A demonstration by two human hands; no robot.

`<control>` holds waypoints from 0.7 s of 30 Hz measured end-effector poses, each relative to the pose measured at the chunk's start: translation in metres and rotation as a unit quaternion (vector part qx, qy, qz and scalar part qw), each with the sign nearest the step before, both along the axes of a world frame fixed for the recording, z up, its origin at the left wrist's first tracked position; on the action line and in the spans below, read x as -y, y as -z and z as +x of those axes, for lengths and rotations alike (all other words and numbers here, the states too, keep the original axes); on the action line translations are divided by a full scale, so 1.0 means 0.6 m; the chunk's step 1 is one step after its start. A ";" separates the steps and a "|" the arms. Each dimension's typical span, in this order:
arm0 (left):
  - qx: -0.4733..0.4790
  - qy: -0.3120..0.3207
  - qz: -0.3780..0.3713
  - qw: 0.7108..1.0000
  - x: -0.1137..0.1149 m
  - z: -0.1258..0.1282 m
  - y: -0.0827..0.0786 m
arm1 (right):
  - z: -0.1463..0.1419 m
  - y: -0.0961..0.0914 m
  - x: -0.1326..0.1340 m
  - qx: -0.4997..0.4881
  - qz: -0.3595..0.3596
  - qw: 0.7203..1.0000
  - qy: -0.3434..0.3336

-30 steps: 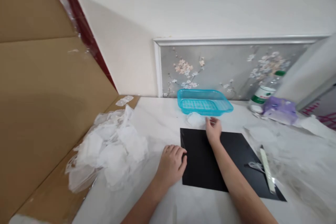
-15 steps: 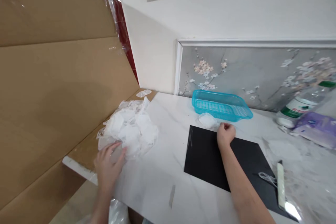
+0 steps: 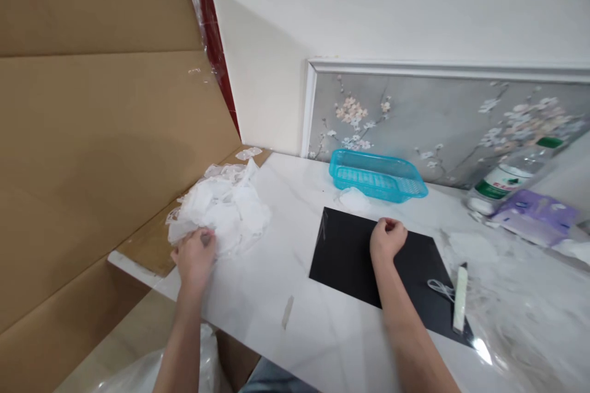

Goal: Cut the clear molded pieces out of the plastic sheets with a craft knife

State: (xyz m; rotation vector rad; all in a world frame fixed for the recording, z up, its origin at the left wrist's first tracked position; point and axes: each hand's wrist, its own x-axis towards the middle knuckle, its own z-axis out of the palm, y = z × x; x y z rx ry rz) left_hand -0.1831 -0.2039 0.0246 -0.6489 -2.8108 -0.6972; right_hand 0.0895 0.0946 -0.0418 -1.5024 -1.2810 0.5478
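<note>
Landmark: the mat (image 3: 345,245), a black sheet lying flat on the white table (image 3: 253,301).

The pile (image 3: 225,209), made up of thin white pieces, sits on the table to the left of the mat and well apart from it. The left hand (image 3: 196,253) is at the pile's near edge, in contact with it. Its fingers are bent and drawn together; whether they pinch a piece cannot be told.

The right hand (image 3: 388,239) is above the mat, towards its far edge. Its fingers are curled in towards the palm; whether anything is held inside cannot be told.

Just beyond the mat's far edge lies a white piece (image 3: 354,199), and behind that the blue tray (image 3: 378,179). A cord (image 3: 440,287), looped, lies on the mat's right part, with a pale stick (image 3: 460,304), dark at its tip, beside it. Right of the mat is crumpled clear film (image 3: 530,313). Farther back on that side are a green-capped bottle (image 3: 511,177) and a purple pack (image 3: 537,215).
</note>
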 end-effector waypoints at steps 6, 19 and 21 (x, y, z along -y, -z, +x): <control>-0.047 -0.017 0.162 0.985 0.007 -0.004 -0.056 | -0.005 -0.002 -0.002 -0.004 -0.004 1.000 -0.012; -0.204 0.295 0.320 0.877 -0.273 0.180 -0.069 | -0.004 -0.002 -0.003 -0.012 -0.012 1.000 -0.015; -0.177 0.413 0.233 0.862 -0.333 0.211 -0.038 | -0.001 0.000 0.001 -0.017 -0.010 1.000 -0.024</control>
